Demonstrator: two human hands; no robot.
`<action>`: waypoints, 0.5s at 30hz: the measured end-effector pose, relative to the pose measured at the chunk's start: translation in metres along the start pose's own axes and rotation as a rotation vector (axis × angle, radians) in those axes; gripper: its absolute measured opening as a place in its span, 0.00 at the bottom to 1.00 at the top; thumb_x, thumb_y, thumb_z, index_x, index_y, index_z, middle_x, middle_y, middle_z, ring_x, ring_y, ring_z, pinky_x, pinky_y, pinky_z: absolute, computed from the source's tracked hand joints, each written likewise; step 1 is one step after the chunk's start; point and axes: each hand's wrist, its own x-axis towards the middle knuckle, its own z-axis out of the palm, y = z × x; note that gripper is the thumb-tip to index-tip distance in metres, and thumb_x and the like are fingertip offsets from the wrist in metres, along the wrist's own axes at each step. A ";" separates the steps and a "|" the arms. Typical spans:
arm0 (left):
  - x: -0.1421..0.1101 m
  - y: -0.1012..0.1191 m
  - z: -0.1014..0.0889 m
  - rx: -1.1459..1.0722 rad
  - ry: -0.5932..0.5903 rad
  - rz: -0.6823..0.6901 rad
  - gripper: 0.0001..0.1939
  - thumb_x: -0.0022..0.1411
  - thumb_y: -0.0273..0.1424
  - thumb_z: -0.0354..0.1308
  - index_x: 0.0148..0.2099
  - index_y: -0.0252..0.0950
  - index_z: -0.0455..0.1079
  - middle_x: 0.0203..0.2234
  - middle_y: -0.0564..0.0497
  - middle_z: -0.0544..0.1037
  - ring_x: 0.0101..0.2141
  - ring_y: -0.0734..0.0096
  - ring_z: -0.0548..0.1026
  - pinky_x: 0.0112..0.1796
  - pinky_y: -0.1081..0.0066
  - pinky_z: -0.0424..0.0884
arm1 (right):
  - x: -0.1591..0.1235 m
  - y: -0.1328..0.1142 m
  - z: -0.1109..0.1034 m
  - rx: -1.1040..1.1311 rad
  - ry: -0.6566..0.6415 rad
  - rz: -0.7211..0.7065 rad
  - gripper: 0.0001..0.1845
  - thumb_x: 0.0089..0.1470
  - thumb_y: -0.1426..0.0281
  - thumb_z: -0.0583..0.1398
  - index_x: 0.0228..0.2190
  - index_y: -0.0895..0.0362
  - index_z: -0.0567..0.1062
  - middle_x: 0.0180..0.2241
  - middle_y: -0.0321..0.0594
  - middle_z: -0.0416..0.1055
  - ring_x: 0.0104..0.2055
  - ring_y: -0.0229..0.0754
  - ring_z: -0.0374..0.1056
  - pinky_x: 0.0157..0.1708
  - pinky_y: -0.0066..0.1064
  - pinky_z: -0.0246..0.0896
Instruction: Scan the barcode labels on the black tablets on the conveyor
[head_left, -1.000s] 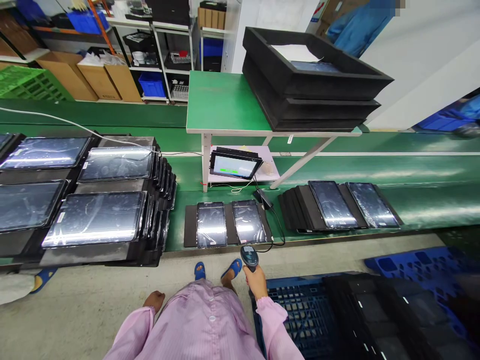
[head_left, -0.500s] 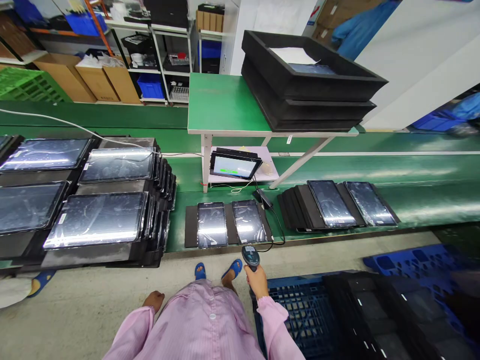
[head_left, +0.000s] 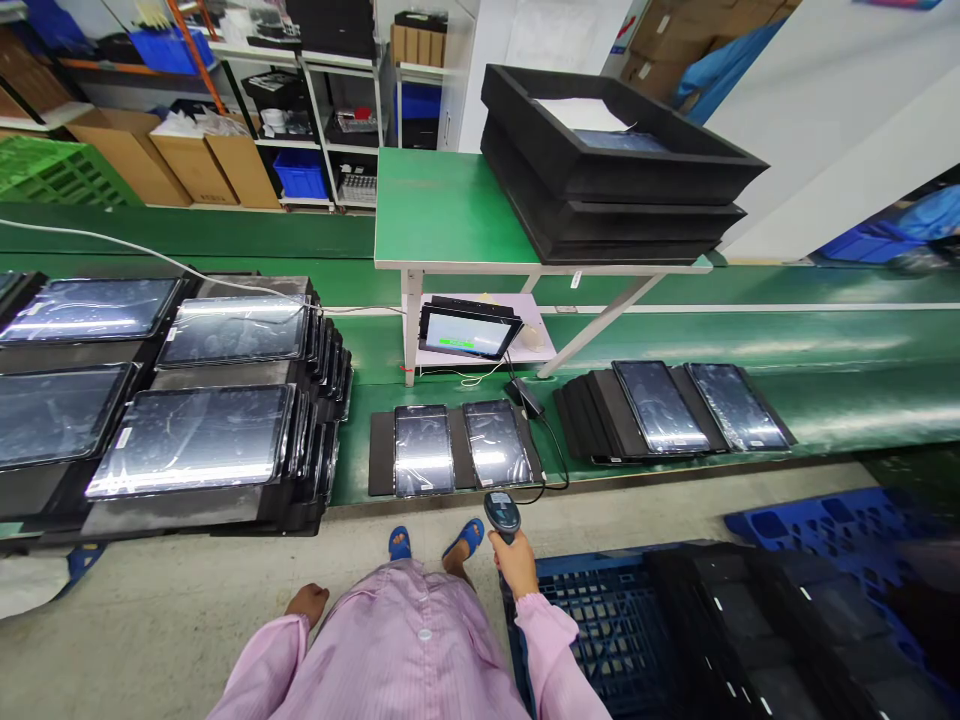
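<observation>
My right hand (head_left: 515, 563) is closed round the grip of a grey barcode scanner (head_left: 501, 512), held just in front of the green bench edge. Its black cable runs up to the bench. Right above the scanner lies a black tray (head_left: 381, 452) with two glossy screen panels (head_left: 496, 443) side by side. My left hand (head_left: 307, 601) hangs low by my pink coat, loosely curled with nothing visible in it, away from the bench.
Stacks of trays with wrapped screens (head_left: 195, 440) fill the bench's left. Another tray stack with two screens (head_left: 660, 405) lies right. A lit monitor (head_left: 466, 330) sits under a green shelf bearing black foam trays (head_left: 615, 170). A blue pallet (head_left: 600, 620) with black trays stands at my right.
Almost nothing has moved. The view has shifted slightly and the scanner stays in my right hand at the same spot.
</observation>
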 end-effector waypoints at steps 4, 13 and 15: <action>-0.008 0.004 -0.002 0.008 0.017 0.003 0.13 0.68 0.38 0.55 0.40 0.32 0.72 0.35 0.50 0.78 0.38 0.69 0.77 0.44 0.62 0.73 | -0.001 0.002 -0.001 -0.020 0.002 -0.012 0.17 0.44 0.57 0.59 0.29 0.58 0.74 0.14 0.35 0.66 0.19 0.43 0.65 0.22 0.30 0.58; -0.037 0.042 -0.012 0.059 0.142 0.237 0.12 0.69 0.29 0.49 0.36 0.33 0.72 0.33 0.47 0.80 0.40 0.65 0.78 0.46 0.65 0.70 | -0.009 0.001 -0.014 -0.006 -0.008 -0.014 0.19 0.44 0.58 0.59 0.34 0.59 0.75 0.16 0.34 0.67 0.19 0.42 0.65 0.24 0.30 0.60; -0.042 0.080 -0.012 0.069 0.183 0.408 0.15 0.70 0.29 0.44 0.42 0.33 0.73 0.38 0.45 0.80 0.43 0.63 0.78 0.46 0.68 0.69 | -0.009 0.002 -0.017 -0.004 -0.011 -0.012 0.18 0.44 0.59 0.59 0.34 0.59 0.75 0.16 0.33 0.67 0.19 0.42 0.65 0.23 0.30 0.59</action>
